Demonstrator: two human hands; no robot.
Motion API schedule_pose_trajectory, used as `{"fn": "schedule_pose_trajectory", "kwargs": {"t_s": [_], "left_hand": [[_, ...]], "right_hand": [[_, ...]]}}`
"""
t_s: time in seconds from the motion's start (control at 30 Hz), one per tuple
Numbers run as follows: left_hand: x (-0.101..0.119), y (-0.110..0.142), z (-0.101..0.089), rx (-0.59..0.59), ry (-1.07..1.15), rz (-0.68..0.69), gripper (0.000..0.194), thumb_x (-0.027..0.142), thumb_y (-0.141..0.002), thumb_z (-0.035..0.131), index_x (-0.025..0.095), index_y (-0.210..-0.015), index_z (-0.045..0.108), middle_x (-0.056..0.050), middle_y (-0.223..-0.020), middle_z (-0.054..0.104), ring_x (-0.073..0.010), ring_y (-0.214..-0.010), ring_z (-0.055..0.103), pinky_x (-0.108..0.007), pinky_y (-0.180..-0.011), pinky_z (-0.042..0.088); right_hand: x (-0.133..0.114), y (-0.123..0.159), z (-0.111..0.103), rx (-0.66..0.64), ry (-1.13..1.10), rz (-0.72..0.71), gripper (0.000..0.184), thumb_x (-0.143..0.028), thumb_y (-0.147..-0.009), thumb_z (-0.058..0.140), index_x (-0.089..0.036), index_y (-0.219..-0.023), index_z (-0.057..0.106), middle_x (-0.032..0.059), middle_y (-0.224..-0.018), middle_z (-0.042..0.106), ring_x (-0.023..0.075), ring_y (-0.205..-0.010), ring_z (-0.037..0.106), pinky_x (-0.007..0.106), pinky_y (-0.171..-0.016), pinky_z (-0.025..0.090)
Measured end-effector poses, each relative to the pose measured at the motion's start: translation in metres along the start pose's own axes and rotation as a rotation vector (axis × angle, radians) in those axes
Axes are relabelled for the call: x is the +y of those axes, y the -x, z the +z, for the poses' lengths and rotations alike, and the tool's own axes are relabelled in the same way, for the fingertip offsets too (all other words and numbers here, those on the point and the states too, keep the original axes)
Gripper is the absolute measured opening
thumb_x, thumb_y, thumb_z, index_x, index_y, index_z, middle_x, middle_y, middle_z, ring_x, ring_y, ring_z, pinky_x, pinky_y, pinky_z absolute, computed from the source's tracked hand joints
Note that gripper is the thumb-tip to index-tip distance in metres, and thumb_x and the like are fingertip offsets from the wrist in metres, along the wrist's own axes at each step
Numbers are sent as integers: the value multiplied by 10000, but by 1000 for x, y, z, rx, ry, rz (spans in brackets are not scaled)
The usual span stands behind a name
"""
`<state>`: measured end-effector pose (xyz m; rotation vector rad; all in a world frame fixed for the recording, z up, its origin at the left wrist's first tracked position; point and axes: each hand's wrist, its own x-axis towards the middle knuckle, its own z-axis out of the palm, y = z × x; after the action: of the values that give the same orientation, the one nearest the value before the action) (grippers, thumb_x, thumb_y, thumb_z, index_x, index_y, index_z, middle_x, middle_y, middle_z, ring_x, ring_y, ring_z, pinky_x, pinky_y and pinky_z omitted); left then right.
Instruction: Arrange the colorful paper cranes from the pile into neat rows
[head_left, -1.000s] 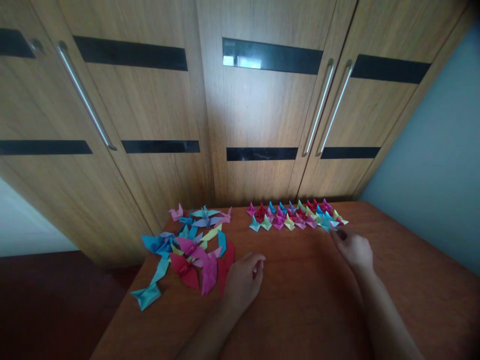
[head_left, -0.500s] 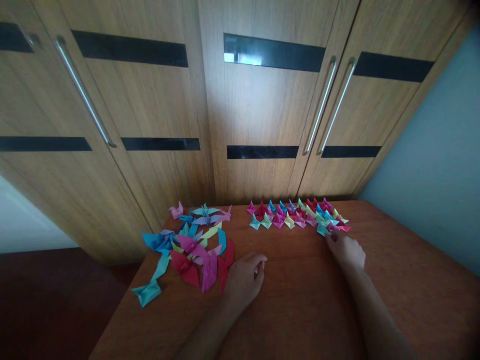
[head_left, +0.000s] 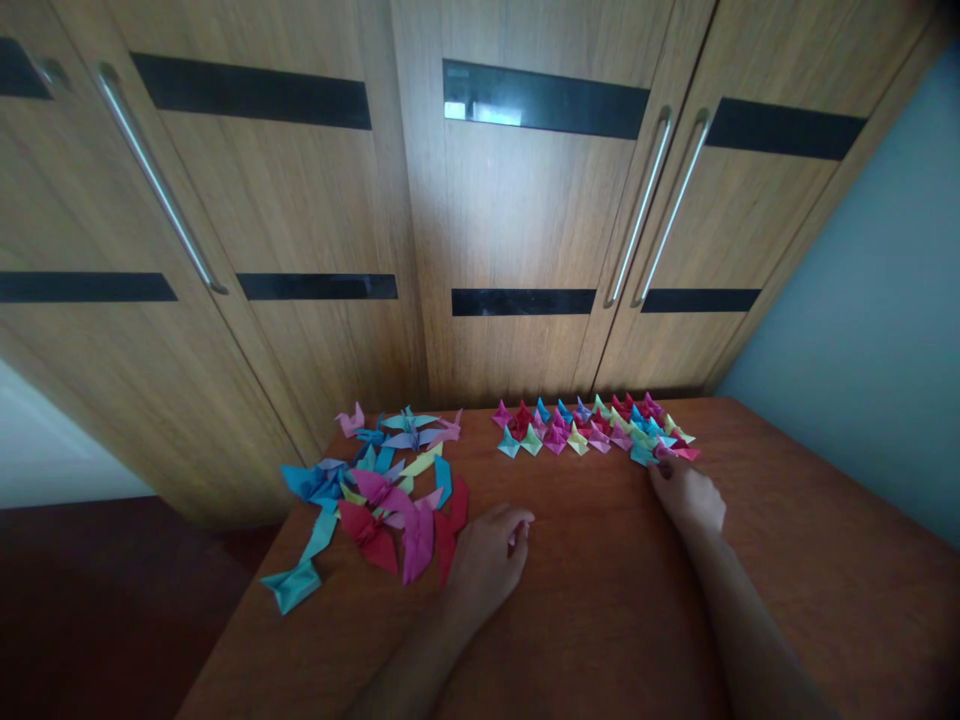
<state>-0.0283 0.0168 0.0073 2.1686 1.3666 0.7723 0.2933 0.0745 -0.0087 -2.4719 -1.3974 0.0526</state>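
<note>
My left hand (head_left: 486, 558) rests on the wooden table (head_left: 600, 620) with its fingers curled under. A pale pink bit shows at the fingertips, too small to name. Just left of it lies a loose heap of large folded paper cranes (head_left: 382, 490) in teal, pink, red and yellow. My right hand (head_left: 688, 497) lies further back with its fingers drawn together. Its fingertips are at the right end of two neat rows of small folded paper pieces (head_left: 592, 430), beside a teal piece (head_left: 642, 455). Whether they pinch a piece is hidden.
The table stands against a wooden wardrobe (head_left: 487, 220) with long metal handles (head_left: 645, 210) and dark stripes. A grey-blue wall (head_left: 870, 320) runs along the right. One teal crane (head_left: 294, 582) lies near the table's left edge, and dark floor shows at lower left.
My right hand drew back a little toward me and to the left along the row's right end. A teal and a red piece now sit there. My left hand barely moved.
</note>
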Motion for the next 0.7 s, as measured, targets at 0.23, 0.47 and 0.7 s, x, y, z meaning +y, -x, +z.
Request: {"fn": "schedule_pose_trajectory", "kwargs": {"t_s": [0.23, 0.47, 0.7], "left_hand": [[-1, 0, 2, 15, -4, -2, 255, 191, -872, 393, 239, -966, 625, -12, -843, 617, -132, -705, 565, -222, -626, 418], [2, 1, -2, 6, -18, 9, 256, 180, -866, 399, 234, -967, 627, -13, -854, 632, -134, -721, 579, -223, -623, 422], [0, -2, -11, 39, -53, -5, 257, 182, -865, 408, 227, -981, 633, -27, -892, 638, -141, -751, 587, -232, -651, 441]], "right_hand": [[1, 2, -2, 37, -21, -8, 454, -556, -819, 431, -278, -1116, 630, 130, -890, 686, 274, -766, 642, 347, -628, 449], [-30, 21, -6, 260, -355, -275, 429, -522, -853, 410, -193, -966, 661, 80, -821, 692, 216, -707, 623, 272, -607, 424], [-78, 55, 21, -127, -499, -767, 368, -437, -879, 400, -207, -719, 638, 29, -658, 646, 174, -592, 575, 264, -580, 413]]}}
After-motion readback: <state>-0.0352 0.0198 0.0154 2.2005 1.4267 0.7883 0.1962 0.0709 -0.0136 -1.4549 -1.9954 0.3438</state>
